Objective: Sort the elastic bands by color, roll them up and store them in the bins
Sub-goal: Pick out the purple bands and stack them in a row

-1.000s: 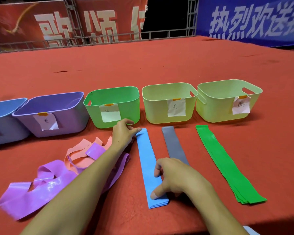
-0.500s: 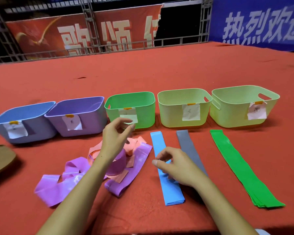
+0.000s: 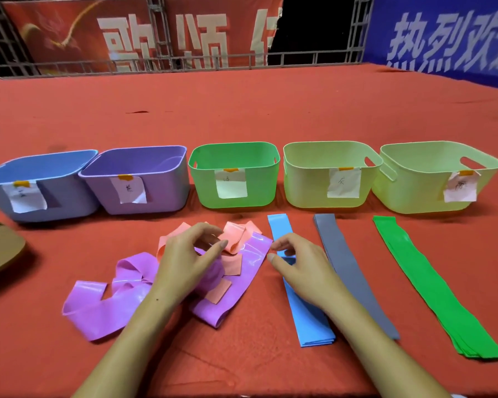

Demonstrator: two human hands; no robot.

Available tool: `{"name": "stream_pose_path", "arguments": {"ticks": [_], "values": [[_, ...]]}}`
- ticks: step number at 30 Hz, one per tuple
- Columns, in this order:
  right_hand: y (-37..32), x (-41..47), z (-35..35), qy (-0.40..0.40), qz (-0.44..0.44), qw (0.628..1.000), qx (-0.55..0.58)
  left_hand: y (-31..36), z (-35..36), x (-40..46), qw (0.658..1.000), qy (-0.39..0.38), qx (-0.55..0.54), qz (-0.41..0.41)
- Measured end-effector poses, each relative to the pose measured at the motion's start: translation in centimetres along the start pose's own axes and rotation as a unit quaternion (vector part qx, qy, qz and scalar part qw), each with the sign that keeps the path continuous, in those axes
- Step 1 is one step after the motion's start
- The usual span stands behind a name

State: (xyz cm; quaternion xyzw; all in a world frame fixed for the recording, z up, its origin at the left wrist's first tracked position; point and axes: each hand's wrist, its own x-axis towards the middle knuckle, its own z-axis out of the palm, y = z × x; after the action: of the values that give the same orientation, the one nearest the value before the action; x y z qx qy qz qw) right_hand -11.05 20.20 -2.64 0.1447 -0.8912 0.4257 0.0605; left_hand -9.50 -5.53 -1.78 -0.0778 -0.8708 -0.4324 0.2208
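Purple bands (image 3: pixel 104 308) and salmon-pink bands (image 3: pixel 236 237) lie tangled together on a red felt-covered table (image 3: pixel 270 116), just in front of a row of five plastic bins. Over the tangle hangs the left hand (image 3: pixel 184 262), its fingers curled and its thumb and forefinger drawn close together above a pink loop; whether they actually pinch anything cannot be told. Beside it the right hand (image 3: pixel 302 265) hovers with loosely curled fingers over the upper part of a flat stack of blue bands (image 3: pixel 308 317), holding nothing. To the right of that stack, a grey band (image 3: pixel 354 277) and a stack of green bands (image 3: pixel 431 291) lie straight and flat, each apart from its neighbour. Behind them stand, from left to right, a blue bin (image 3: pixel 55 193), a purple bin (image 3: pixel 161 191), a green bin (image 3: pixel 259 185) and two pale yellow-green bins, one (image 3: pixel 308 185) next to the green and the other (image 3: pixel 414 193) at the far right; each carries a paper label taped to its front wall, the handwriting too small to read. No band shows inside any of the bins as far as their interiors are visible. A tan, flat object (image 3: pixel 0 248) lies at the table's left edge. Beyond the table, a metal railing (image 3: pixel 184 64) runs before a red banner (image 3: pixel 69 30) and a blue banner (image 3: pixel 443 33), both with large white characters.
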Motion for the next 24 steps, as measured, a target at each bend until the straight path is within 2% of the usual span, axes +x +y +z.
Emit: {"name": "stream_pose_path", "arguments": {"ticks": [3,7,11,15,18,24], "values": [[-0.1,2.1,0.9,0.009,-0.008,0.997,-0.071,-0.1,0.0,0.3,1.000,0.000,0.011,0.009],[0.0,4.6,2.4,-0.028,0.019,0.990,-0.137,0.0,-0.2,0.4,1.000,0.007,-0.002,0.006],[0.4,5.0,3.0,0.009,0.013,0.992,-0.122,0.1,-0.4,0.4,1.000,0.010,-0.016,0.002],[0.4,5.1,2.0,0.038,0.002,0.998,-0.043,0.3,-0.3,0.5,1.000,0.006,-0.019,-0.002],[0.3,4.7,1.0,0.046,-0.017,0.998,-0.025,0.8,-0.2,0.3,1.000,0.000,-0.023,-0.005],[0.1,4.7,1.5,-0.036,0.000,0.982,-0.186,2.3,-0.1,0.1,0.999,0.003,-0.047,-0.012]]}}
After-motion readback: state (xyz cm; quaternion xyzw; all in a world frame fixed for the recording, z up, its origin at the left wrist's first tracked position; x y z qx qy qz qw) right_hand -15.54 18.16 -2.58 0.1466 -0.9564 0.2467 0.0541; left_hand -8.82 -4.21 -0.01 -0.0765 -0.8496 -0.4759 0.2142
